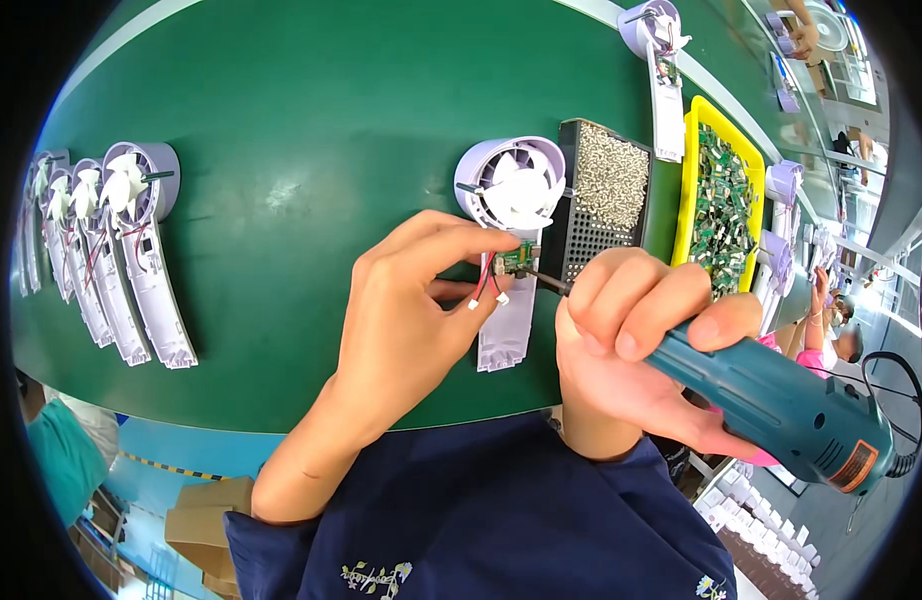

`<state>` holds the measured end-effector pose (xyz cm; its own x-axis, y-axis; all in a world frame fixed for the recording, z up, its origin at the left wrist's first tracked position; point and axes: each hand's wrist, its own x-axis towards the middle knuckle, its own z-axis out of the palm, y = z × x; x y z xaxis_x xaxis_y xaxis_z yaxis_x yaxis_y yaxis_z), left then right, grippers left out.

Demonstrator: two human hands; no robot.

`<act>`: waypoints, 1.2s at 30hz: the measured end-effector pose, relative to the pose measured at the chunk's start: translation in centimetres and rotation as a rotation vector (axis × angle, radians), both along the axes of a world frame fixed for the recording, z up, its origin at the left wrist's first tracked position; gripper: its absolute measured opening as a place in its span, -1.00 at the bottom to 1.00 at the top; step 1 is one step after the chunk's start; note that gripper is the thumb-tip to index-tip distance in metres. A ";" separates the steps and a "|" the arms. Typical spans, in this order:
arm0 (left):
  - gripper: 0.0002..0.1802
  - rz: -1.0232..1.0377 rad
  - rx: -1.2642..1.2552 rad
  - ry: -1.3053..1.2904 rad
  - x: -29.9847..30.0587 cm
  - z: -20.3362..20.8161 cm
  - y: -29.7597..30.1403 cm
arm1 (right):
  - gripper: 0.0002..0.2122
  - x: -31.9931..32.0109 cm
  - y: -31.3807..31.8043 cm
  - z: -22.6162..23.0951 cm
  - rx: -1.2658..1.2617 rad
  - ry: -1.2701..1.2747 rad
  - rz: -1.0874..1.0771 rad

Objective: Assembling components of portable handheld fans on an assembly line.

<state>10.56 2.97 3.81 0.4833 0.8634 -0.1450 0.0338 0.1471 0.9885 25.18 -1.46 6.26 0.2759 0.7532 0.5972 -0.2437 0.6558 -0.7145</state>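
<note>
A lilac handheld fan housing lies on the green table in front of me, its round head with white blades pointing away. My left hand is closed at the handle's upper end, index finger and thumb around a small green circuit board. Red and black wires with white plugs hang beside the board. In my right hand is a teal electric screwdriver, tilted leftward. Its thin bit reaches the board's right edge; the exact contact point is too small to tell.
Right of the fan stands a black perforated tray full of small metal screws. Beyond it is a yellow bin of circuit boards. Several fan housings line the left side; another lies far right. A cable trails from the screwdriver.
</note>
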 end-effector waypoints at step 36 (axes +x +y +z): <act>-0.65 -0.014 0.017 -0.288 -0.5 -1.3 -0.2 | -0.61 -0.4 -5.5 -0.7 -1.012 0.164 -0.149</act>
